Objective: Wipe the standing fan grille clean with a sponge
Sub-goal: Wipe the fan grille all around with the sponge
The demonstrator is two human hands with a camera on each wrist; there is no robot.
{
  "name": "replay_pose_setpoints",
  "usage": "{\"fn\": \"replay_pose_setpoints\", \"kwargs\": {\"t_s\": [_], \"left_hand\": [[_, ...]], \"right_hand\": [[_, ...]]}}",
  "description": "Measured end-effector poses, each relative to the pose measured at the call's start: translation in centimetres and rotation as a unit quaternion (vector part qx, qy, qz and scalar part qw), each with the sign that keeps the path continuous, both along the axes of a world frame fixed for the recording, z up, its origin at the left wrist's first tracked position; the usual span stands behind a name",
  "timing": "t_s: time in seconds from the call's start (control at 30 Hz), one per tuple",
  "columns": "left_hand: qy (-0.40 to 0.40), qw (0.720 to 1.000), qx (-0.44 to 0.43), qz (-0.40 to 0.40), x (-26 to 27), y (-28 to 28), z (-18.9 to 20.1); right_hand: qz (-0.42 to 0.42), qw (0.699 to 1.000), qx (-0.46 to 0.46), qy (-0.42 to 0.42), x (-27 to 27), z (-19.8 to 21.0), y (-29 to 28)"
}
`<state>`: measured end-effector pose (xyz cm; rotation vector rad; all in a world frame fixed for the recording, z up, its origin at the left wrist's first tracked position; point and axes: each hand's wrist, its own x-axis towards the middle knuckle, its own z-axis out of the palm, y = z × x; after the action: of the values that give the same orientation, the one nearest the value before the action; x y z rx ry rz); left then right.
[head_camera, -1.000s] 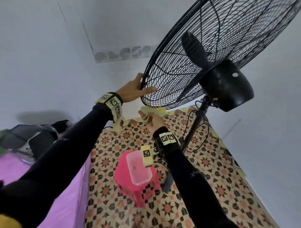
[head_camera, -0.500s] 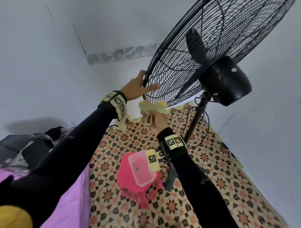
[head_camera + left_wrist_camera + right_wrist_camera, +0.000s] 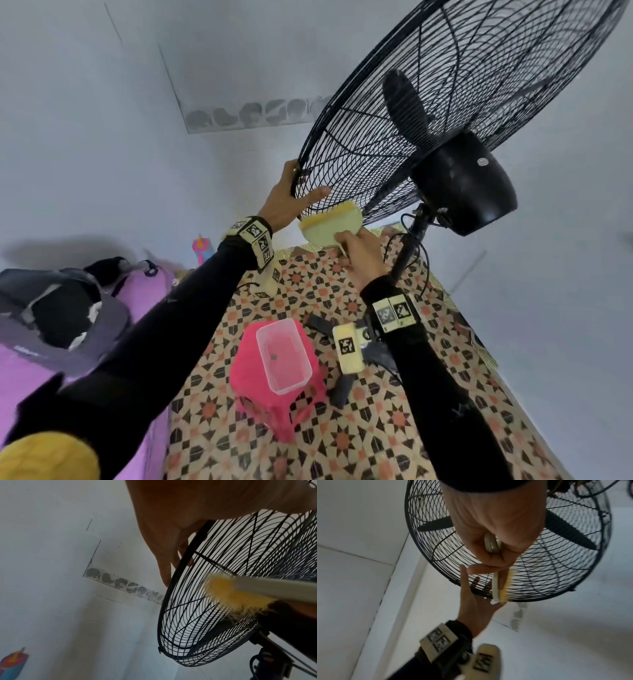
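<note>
A black standing fan's wire grille [image 3: 445, 102] tilts above me, blades still behind it. My left hand [image 3: 301, 185] grips the grille's lower left rim, thumb on the near side and fingers wrapped over the edge [image 3: 171, 540]. My right hand [image 3: 356, 250] holds the sponge [image 3: 329, 228], a pale green pad with a yellow scrubbing face, by its handle. The yellow face touches the bottom of the grille [image 3: 556, 574], just right of my left hand [image 3: 476, 601]. In the right wrist view the sponge [image 3: 498, 591] lies edge-on against the wires below my right hand [image 3: 493, 540].
The fan's black motor housing [image 3: 469, 181] and its pole [image 3: 407, 250] with a loose cable stand right of my hands. Below, a pink stool [image 3: 250, 377] carries a clear plastic tub [image 3: 282, 356] on the patterned floor. A dark bag [image 3: 51, 308] lies on a pink bed, left.
My right hand has risen with the sponge from below the fan up to the grille's bottom rim. My left hand kept its hold on the rim.
</note>
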<state>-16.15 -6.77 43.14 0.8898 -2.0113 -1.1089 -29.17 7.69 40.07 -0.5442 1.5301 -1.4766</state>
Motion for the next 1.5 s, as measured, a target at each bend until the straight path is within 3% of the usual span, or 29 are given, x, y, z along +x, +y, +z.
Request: {"fn": "replay_pose_setpoints", "kwargs": {"t_s": [0.07,0.23,0.37,0.47,0.6,0.83,1.0,1.23,1.4,1.5], "left_hand": [[0.011,1.000,-0.001,0.013,-0.3,0.2,-0.4],[0.055,0.997,0.001,0.050,-1.0,1.4,-1.5],[0.056,0.995,0.011,0.083,-1.3,0.8,-1.4],[0.063,0.994,0.011,0.089,-1.7,0.8,-1.6],[0.073,0.993,0.006,0.098,-1.7,1.6,-2.2],[0.081,0.992,0.016,0.097,-1.9,1.4,-2.0],[0.090,0.990,0.017,0.104,-1.9,1.8,-2.6],[0.072,0.992,0.019,0.106,-1.8,0.2,-1.9],[0.090,0.990,0.007,0.111,-1.9,-0.1,-1.7],[0.093,0.990,-0.001,0.103,-1.8,-0.1,-0.8]], "right_hand": [[0.013,1.000,0.011,-0.016,-0.7,-0.6,1.1],[-0.007,0.998,0.054,-0.014,-1.5,-4.2,-2.5],[0.018,1.000,0.003,-0.002,-0.8,-0.8,-0.9],[0.035,0.999,-0.009,-0.003,-2.5,-1.6,0.1],[0.019,0.996,0.082,0.008,-3.2,-2.5,-1.8],[0.058,0.998,-0.011,0.006,-3.4,-1.2,0.4],[0.024,0.998,0.062,-0.008,-4.0,-1.4,-0.8],[0.060,0.998,-0.008,-0.004,-4.7,-0.3,0.8],[-0.030,0.999,0.033,-0.001,-7.3,-0.9,0.3],[-0.024,0.999,0.008,0.026,-6.6,0.5,-1.1]]}}
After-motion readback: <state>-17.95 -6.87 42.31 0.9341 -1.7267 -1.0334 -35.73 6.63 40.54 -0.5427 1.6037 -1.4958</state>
